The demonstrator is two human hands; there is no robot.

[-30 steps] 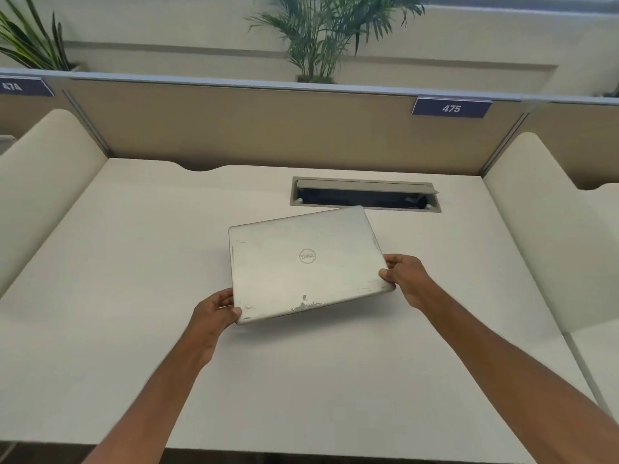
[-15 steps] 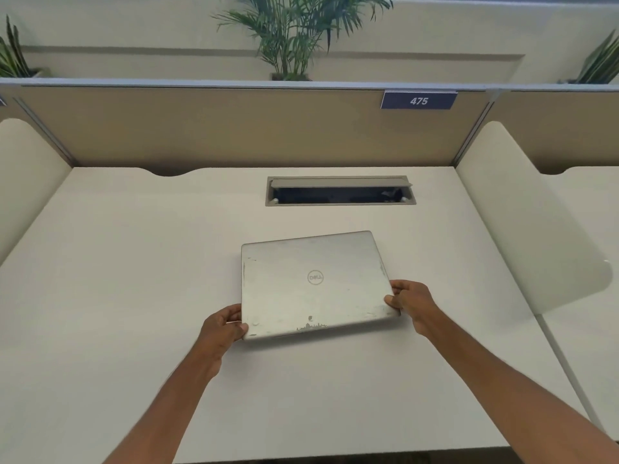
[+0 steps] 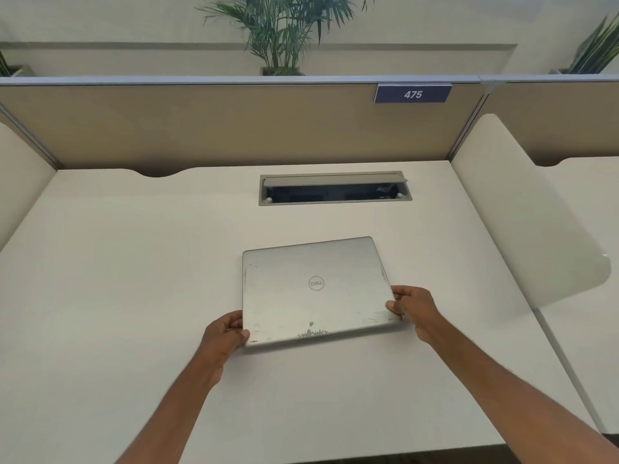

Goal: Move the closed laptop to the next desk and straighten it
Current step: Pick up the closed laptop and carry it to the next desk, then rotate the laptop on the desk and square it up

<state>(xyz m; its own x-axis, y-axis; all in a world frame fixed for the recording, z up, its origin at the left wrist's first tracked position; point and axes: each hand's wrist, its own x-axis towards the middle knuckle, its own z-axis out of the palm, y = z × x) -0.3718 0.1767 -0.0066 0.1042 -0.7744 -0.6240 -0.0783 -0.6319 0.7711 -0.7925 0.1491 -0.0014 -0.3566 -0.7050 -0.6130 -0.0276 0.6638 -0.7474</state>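
Observation:
A closed silver laptop [image 3: 315,289] with a round logo and scuffed lid lies near the middle of the white desk [image 3: 134,279], turned slightly so its right side sits a little farther back. My left hand [image 3: 223,334] grips its near left corner. My right hand [image 3: 413,308] grips its near right corner, fingers curled over the edge. The laptop's near edge looks slightly raised above a shadow; I cannot tell whether it rests fully flat.
An open grey cable hatch [image 3: 335,189] is set into the desk behind the laptop. A tan partition [image 3: 217,125] with a blue "475" sign [image 3: 412,94] closes the back. Curved white side dividers stand at left [image 3: 20,182] and right [image 3: 522,216]. A plant [image 3: 284,28] stands beyond.
Held in both hands, the laptop has come down from a tilted, raised position to the desk surface and turned closer to square. The view has shifted a little to the right.

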